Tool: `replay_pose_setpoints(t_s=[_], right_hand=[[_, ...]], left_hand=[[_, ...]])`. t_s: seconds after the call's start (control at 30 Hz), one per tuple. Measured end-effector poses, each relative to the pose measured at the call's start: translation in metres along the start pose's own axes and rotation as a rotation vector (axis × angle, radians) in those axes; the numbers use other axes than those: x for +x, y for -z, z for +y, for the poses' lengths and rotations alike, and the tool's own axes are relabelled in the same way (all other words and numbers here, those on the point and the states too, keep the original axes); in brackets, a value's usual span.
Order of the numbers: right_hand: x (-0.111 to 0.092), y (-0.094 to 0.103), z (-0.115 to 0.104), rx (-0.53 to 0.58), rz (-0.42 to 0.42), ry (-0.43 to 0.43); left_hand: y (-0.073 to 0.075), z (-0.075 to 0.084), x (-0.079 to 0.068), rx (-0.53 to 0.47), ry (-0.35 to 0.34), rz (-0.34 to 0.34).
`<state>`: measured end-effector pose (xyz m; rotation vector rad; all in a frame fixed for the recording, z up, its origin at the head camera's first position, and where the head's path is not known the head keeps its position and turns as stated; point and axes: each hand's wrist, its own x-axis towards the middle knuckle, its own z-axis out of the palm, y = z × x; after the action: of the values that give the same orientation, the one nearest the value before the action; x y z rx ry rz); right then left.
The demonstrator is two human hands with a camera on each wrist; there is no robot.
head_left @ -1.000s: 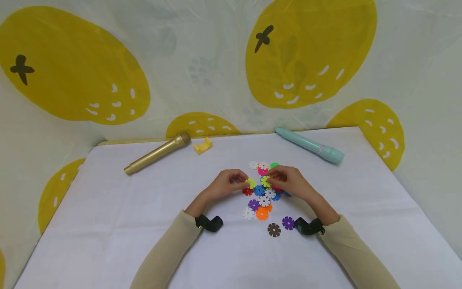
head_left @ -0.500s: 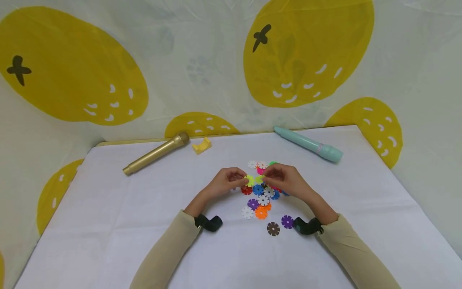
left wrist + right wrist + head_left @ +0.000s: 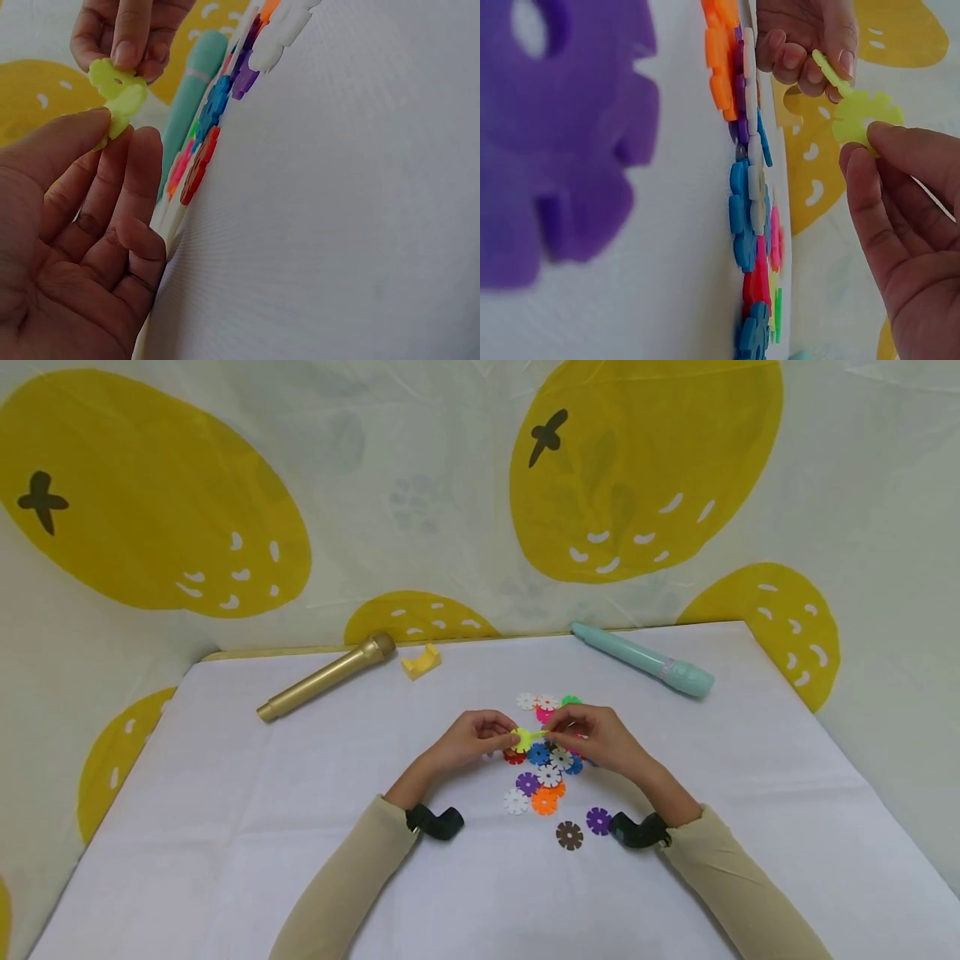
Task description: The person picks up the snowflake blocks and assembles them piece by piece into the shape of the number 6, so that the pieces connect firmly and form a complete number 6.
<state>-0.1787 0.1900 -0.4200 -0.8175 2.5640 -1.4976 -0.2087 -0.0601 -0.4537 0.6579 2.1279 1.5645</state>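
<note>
My left hand point(image 3: 474, 739) pinches a yellow notched plastic disc point(image 3: 522, 741) between thumb and fingertips. A second yellow notched disc point(image 3: 861, 114) is pinched by my right hand point(image 3: 595, 737) and looks edge-on in the head view. The two discs meet at an angle, edge against edge, held above the table. Whether their slots interlock is hard to tell. Below and between the hands lies a loose pile of similar discs, among them a blue disc point(image 3: 538, 753), a white disc point(image 3: 549, 776) and a red disc point(image 3: 200, 165), partly hidden by the hands.
A brown disc point(image 3: 569, 836) and a purple disc point(image 3: 598, 821) lie nearer me. At the back of the white-covered table point(image 3: 225, 793) are a gold toy microphone point(image 3: 326, 678), a small yellow stand point(image 3: 422, 662) and a mint-green microphone point(image 3: 643, 660). A printed cloth hangs behind.
The right hand has moved left, bringing its yellow disc against the left hand's disc and turning it edge-on. The left hand has hardly moved.
</note>
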Motion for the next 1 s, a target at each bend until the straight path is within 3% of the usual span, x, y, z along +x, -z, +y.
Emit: replay_pose_setpoints(t_s=[0.37,0.5,0.77,1.0], right_hand=[[-0.001,0.0,-0.001,0.021,-0.01,-0.002],[-0.001,-0.004,0.0,-0.02,-0.001,-0.012],[-0.001,-0.008,-0.002,-0.101,0.024,0.07],[-0.003,-0.009,-0.002,-0.131,-0.031,0.15]], left_hand=[[0.0,0.0,0.0,-0.029,0.009,-0.008],[-0.001,0.002,0.0,-0.047,0.017,-0.023],[-0.003,0.008,-0.001,-0.108,0.025,-0.065],[-0.007,0.005,0.0,-0.083,0.028,-0.085]])
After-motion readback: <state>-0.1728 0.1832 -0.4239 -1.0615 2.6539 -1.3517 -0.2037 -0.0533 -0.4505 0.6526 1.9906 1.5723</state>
